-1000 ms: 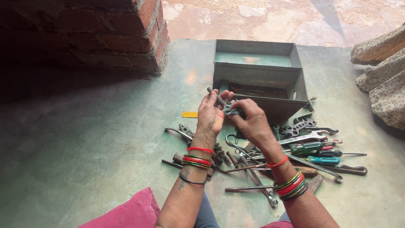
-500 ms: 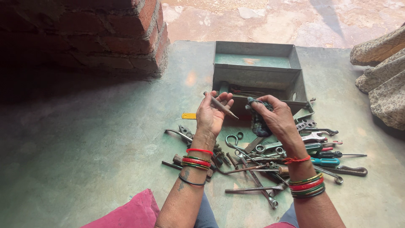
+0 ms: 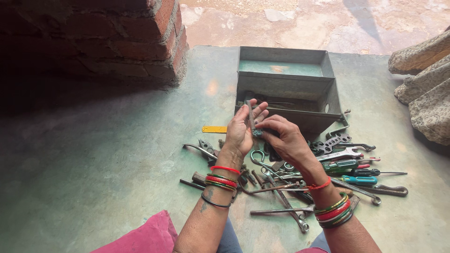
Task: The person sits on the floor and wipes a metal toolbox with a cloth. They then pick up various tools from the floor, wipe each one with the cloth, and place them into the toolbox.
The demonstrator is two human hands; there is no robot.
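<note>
My left hand (image 3: 241, 131) and my right hand (image 3: 283, 138) meet in front of an open grey metal toolbox (image 3: 286, 89). Between them they hold a small dark metal tool (image 3: 253, 124): the left palm and fingers support its thin upright shaft, and the right fingers pinch its lower end. Both wrists wear red and green bangles. Under the hands a heap of hand tools (image 3: 300, 175) lies on the green floor, with wrenches, pliers, hooks and screwdrivers with green and blue handles (image 3: 356, 175).
A brick wall (image 3: 93, 42) stands at the back left. A small yellow piece (image 3: 214, 129) lies left of the toolbox. Patterned cloth (image 3: 424, 84) sits at the right edge. Pink fabric (image 3: 140, 236) shows at the bottom.
A second ago both hands were together on the tool. Half a second ago the right hand had moved away to the right. Now it is back on the tool held by the left.
</note>
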